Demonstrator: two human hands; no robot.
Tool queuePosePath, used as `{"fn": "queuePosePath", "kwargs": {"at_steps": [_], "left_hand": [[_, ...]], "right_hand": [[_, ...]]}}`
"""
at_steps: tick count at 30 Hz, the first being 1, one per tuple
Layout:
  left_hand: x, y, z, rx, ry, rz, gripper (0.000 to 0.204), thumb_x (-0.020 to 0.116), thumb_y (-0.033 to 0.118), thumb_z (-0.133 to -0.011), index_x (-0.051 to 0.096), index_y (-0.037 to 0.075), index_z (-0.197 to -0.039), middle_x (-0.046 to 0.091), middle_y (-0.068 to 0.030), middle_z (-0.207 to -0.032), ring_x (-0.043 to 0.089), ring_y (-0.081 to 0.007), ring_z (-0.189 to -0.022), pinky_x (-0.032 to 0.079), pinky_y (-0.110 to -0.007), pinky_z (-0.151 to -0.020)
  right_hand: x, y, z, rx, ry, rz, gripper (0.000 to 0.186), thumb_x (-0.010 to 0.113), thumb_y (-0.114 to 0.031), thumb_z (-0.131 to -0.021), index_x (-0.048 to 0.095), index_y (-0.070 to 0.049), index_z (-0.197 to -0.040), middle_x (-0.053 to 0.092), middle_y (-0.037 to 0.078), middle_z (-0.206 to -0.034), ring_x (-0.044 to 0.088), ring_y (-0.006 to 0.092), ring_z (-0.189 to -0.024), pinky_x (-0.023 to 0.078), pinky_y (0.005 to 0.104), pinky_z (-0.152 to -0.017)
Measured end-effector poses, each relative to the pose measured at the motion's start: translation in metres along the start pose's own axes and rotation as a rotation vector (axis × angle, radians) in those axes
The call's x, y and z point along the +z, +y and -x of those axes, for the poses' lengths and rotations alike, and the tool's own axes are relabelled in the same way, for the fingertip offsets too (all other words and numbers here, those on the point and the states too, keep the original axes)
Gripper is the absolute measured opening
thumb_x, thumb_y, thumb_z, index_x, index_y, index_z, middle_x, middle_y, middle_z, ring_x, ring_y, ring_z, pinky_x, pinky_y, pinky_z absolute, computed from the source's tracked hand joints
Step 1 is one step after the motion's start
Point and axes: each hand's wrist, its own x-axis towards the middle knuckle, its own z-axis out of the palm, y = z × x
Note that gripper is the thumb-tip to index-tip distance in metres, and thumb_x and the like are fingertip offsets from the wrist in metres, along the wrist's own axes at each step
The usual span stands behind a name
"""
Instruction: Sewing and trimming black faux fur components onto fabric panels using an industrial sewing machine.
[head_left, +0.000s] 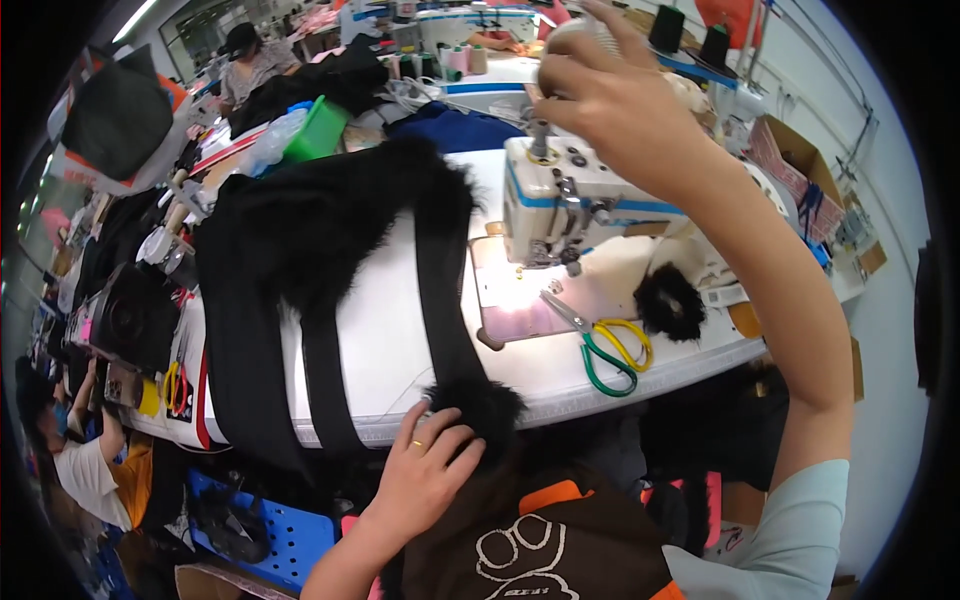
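My left hand point(430, 465), with a ring on one finger, is closed on the black fur piece point(490, 405) at the table's front edge. That fur joins a long black fabric strip point(440, 285), part of a larger black garment piece with fur trim point(330, 215) spread over the table. My right hand point(610, 85) is raised above the white and blue sewing machine point(560, 195), fingers curled around a whitish, ribbed thing at the top that I cannot make out. Scissors point(608, 350) with green and yellow handles lie before the machine, beside a tuft of black fur point(670, 302).
Behind the fabric stands a green bin point(315, 130); dark blue cloth point(455, 127) lies near it. Black thread cones point(712, 48) stand at the upper right, above a cardboard box point(795, 165). A blue plastic crate point(290, 540) is below the table. Other people sit at left and far back.
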Motion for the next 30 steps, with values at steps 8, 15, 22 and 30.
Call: {"fn": "queuePosePath", "kwargs": {"at_steps": [8,15,22,30], "left_hand": [[0.013,0.021,0.023,-0.266,0.066,-0.018,0.042,0.069,0.001,-0.073,0.075,0.014,-0.113,0.057,-0.0176,-0.129,0.051,-0.0394,-0.127,0.041,-0.055,-0.11],[0.034,0.03,0.045,-0.427,0.099,-0.113,0.061,0.066,-0.003,-0.072,0.07,0.011,-0.131,0.055,-0.0075,-0.093,0.057,-0.0258,-0.09,0.045,-0.044,-0.092],[0.038,0.044,0.044,-0.508,0.238,0.006,0.058,0.073,0.005,-0.075,0.067,0.006,-0.133,0.063,-0.0193,-0.116,0.06,-0.0389,-0.111,0.046,-0.048,-0.104],[0.057,0.057,0.018,-0.507,0.554,0.187,0.032,0.081,-0.002,-0.081,0.072,0.002,-0.111,0.068,-0.0177,-0.106,0.068,-0.0344,-0.093,0.055,-0.037,-0.084]], "right_hand": [[-0.022,-0.038,0.04,0.068,0.158,-0.408,0.028,0.069,-0.004,-0.08,0.077,-0.01,-0.106,0.068,0.01,-0.118,0.054,0.0301,-0.128,0.026,0.0623,-0.112],[0.006,-0.181,0.184,0.596,-0.274,-0.704,0.034,0.071,-0.006,-0.085,0.069,-0.003,-0.12,0.065,0.013,-0.117,0.063,0.0313,-0.107,0.054,0.0406,-0.091],[0.031,-0.19,0.223,0.748,-0.393,-0.692,0.034,0.07,-0.004,-0.088,0.069,-0.004,-0.122,0.063,0.018,-0.123,0.06,0.0376,-0.114,0.051,0.0445,-0.097],[-0.013,-0.227,0.141,0.613,-0.111,-1.442,0.051,0.077,-0.013,-0.087,0.061,-0.005,-0.134,0.064,0.017,-0.122,0.063,0.0363,-0.11,0.053,0.0414,-0.091]]}}
